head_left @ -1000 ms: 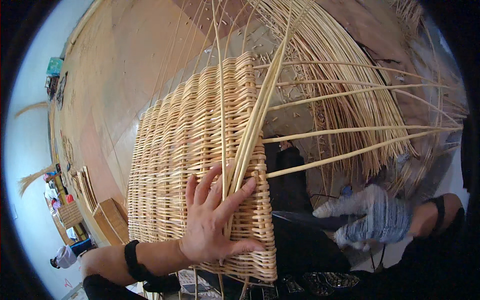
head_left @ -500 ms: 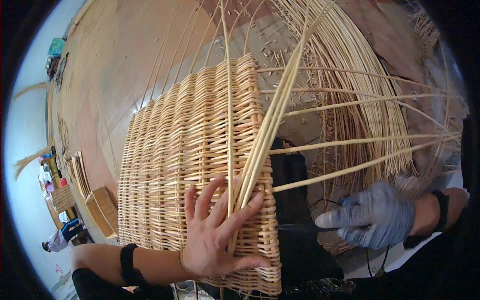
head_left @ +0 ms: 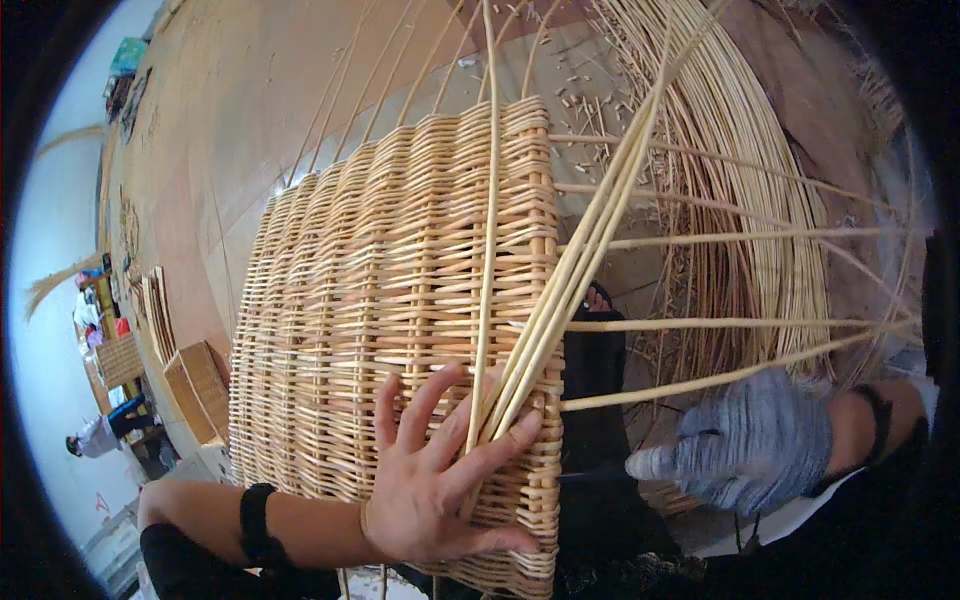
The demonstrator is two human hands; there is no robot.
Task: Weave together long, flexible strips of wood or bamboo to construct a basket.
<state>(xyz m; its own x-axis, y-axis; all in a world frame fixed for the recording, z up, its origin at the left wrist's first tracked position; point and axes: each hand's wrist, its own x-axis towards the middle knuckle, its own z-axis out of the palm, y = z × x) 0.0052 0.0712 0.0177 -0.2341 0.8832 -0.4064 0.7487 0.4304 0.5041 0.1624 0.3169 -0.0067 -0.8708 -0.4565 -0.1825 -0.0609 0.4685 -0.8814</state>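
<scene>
A woven wicker panel point(head_left: 400, 270) stands slanted in front of me, its upright rods sticking out past the top and right edges. My left hand point(head_left: 430, 490) lies on its lower right part with fingers spread. Under those fingers a bundle of pale willow rods point(head_left: 585, 260) is pressed against the weave, fanning up to the right. One separate rod point(head_left: 489, 200) runs nearly straight up beside the bundle. Right of the panel, my right hand point(head_left: 750, 440) in a grey striped glove is closed, one finger or thumb pointing left; what it holds cannot be made out.
A large heap of long willow rods point(head_left: 760, 200) lies on the floor at the right, with cut bits point(head_left: 590, 105) scattered nearby. Far left are a wicker box point(head_left: 197, 390), a cluttered table and a person point(head_left: 97, 437).
The view has shifted, and the panel with its rods now sits somewhat differently in it. My left hand keeps its place on the weave; my gloved right hand stays closed beside the panel.
</scene>
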